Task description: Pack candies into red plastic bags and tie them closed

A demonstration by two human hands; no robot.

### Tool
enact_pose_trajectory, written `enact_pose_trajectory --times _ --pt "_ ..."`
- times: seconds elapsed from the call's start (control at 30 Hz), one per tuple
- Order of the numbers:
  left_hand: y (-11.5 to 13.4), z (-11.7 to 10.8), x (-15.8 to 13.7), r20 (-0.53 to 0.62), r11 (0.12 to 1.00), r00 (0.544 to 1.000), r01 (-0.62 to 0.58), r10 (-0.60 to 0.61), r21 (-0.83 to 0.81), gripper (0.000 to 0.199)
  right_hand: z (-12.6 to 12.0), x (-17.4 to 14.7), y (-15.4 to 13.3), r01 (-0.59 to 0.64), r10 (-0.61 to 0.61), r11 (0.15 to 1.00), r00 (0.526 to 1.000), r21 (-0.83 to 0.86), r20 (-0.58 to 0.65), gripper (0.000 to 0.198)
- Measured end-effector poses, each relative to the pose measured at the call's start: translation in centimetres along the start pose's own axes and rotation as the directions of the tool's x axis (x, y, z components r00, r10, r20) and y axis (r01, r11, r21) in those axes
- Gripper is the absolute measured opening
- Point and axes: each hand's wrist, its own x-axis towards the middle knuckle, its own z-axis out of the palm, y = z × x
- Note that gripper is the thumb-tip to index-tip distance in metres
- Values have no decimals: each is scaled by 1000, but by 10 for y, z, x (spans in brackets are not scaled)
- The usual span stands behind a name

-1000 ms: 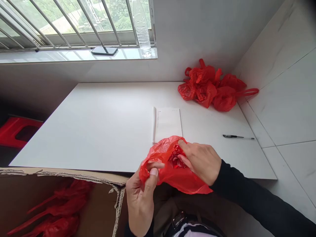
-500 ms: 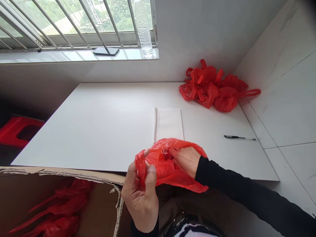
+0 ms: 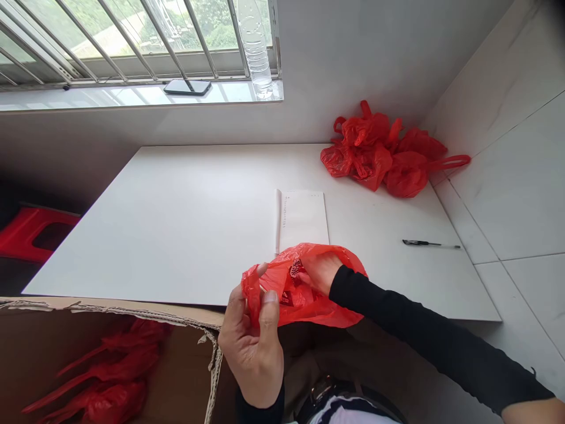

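Note:
My left hand (image 3: pixel 256 344) is closed around the handle loop of a red plastic bag (image 3: pixel 326 315), thumb and fingers pinching it at the bag's left side. The bag hangs open at the table's front edge. Inside its mouth is my right hand (image 3: pixel 322 272), with its fingers closed at a small red packet (image 3: pixel 295 268) that bears dark print. The fingertips are partly hidden by the bag and the packet. Lower in the bag, more dark red contents show, too unclear to name.
A notebook (image 3: pixel 304 221) lies on the white table (image 3: pixel 185 218) just behind the bag. A pen (image 3: pixel 430 244) is to the right. Tied red bags (image 3: pixel 375 153) are heaped at the back corner. A cardboard box (image 3: pixel 176 377) with red bags stands at front left.
My right hand has reached further left and deeper into the bag, and its wrist is now at the bag's rim. The left hand keeps its hold on the handle.

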Motion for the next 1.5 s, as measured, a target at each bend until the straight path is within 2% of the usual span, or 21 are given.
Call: enact_pose_trajectory --times 0.13,0.27,0.43,0.53,0.67,0.8,0.93,1.03,1.17,1.23,1.33,1.5 --pt "-2 1 1 -17 1000 1000 -2 2 -12 32 -7 -8 0 63 -65 993 998 98 14 10" --pt "-2 1 1 -9 1000 1000 -6 6 -15 33 -18 -12 -2 106 -116 980 992 170 50 20" --pt "-2 1 0 -49 1000 999 1 0 17 37 -18 -17 3 68 -68 998 997 19 30 13" --pt "-2 2 0 -43 999 999 10 -9 34 38 -15 -22 5 100 -95 993 993 -62 74 23" --pt "-2 1 -1 -8 1000 1000 17 -17 23 36 -19 -23 6 121 -115 991 989 -60 98 15" --pt "-2 1 -1 -26 1000 1000 8 -8 18 35 -24 -17 10 44 -36 996 994 -79 99 22" --pt "-3 2 -4 30 1000 1000 6 -6 11 33 -19 -10 10 -86 104 977 991 -193 86 11" --pt "-4 1 -5 50 1000 999 9 -11 23 33 -15 -8 10 -93 109 975 992 -203 70 7" --pt "-4 0 -6 22 999 1000 5 -6 46 37 -20 -15 13 -35 47 989 996 -147 77 26" --pt "-3 0 -6 9 999 1000 -1 1 54 37 -24 -23 12 22 -9 993 994 -116 106 20" --pt "-3 2 -5 11 999 1000 5 -5 53 37 -24 -36 8 115 -98 989 981 -96 168 35" --pt "-4 1 -7 21 999 1000 16 -17 46 38 -21 -44 3 230 -219 973 952 -28 214 15"
